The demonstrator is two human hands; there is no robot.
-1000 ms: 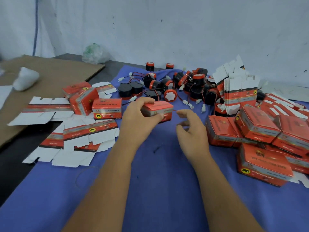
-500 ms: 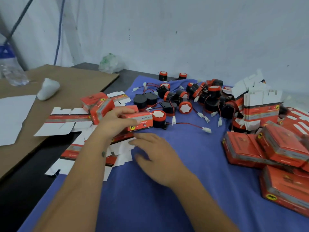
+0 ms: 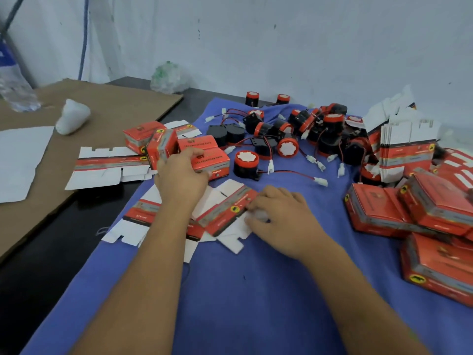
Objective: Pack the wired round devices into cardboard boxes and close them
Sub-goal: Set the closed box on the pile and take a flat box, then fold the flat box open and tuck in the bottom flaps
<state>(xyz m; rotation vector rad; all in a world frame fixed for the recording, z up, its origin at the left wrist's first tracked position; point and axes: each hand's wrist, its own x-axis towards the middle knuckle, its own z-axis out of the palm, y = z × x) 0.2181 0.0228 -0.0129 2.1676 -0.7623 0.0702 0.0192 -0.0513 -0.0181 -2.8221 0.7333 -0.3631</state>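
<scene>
My left hand (image 3: pixel 182 175) grips a closed red cardboard box (image 3: pixel 216 162) that stands on the blue cloth next to other closed boxes (image 3: pixel 153 140). My right hand (image 3: pixel 280 217) lies lower and to the right, its curled fingertips pinching a flat unfolded red-and-white carton (image 3: pixel 225 210). A round black-and-red wired device (image 3: pixel 247 163) stands just right of the held box, its red wire trailing right to a white plug (image 3: pixel 320 181). Several more wired devices (image 3: pixel 311 129) are piled behind it.
Closed red boxes (image 3: pixel 414 208) are heaped at the right, with an upright stack of flat cartons (image 3: pixel 407 147) behind them. More flat cartons (image 3: pixel 110 166) lie at the left, partly on brown cardboard (image 3: pixel 107 103). A plastic bottle (image 3: pixel 12 80) stands far left.
My left hand carried the closed box left and set it down among the other boxes. My right hand moved down-left onto a flat carton and took hold of it. The camera turned left.
</scene>
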